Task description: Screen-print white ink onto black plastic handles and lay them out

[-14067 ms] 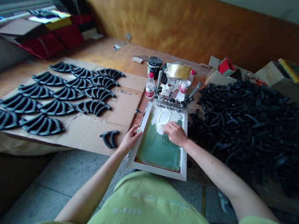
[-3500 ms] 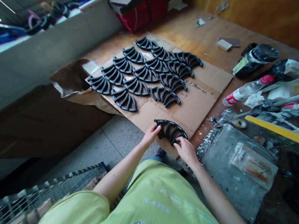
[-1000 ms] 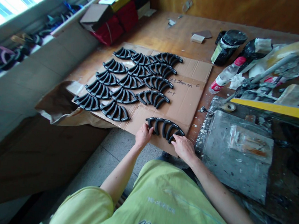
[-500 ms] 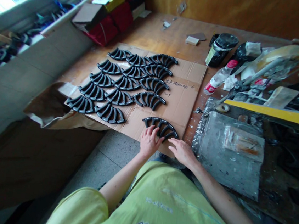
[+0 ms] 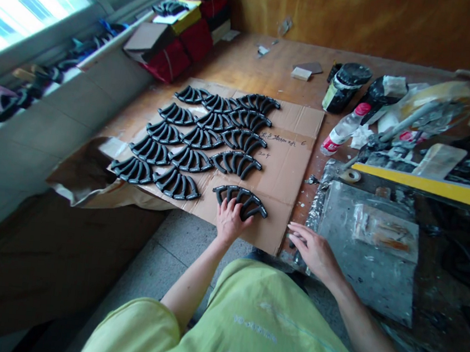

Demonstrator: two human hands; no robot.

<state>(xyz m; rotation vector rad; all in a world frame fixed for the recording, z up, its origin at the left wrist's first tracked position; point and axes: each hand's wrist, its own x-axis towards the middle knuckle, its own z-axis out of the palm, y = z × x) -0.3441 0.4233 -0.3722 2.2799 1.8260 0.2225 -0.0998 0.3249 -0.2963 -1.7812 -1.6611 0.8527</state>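
Note:
A fan of black curved plastic pieces [image 5: 241, 199] lies on the near edge of a flat cardboard sheet [image 5: 290, 165]. My left hand [image 5: 229, 220] rests on this fan with its fingers spread over the pieces. My right hand [image 5: 315, 251] hovers open, fingers stretched out, at the table's front edge beside the paint-smeared grey plate [image 5: 373, 241]. Several more black fans [image 5: 192, 138] lie in rows on the cardboard further back.
A plastic bottle [image 5: 342, 131], a black paint tub [image 5: 345, 87], rags and tools crowd the back right. A yellow-edged frame [image 5: 427, 182] lies over the right side. Red and black boxes [image 5: 177, 41] stand at the back left under a window ledge.
My right hand has come off the black fan and moved right toward the grey plate. My left hand stays on the fan, which now lies slightly further left on the cardboard.

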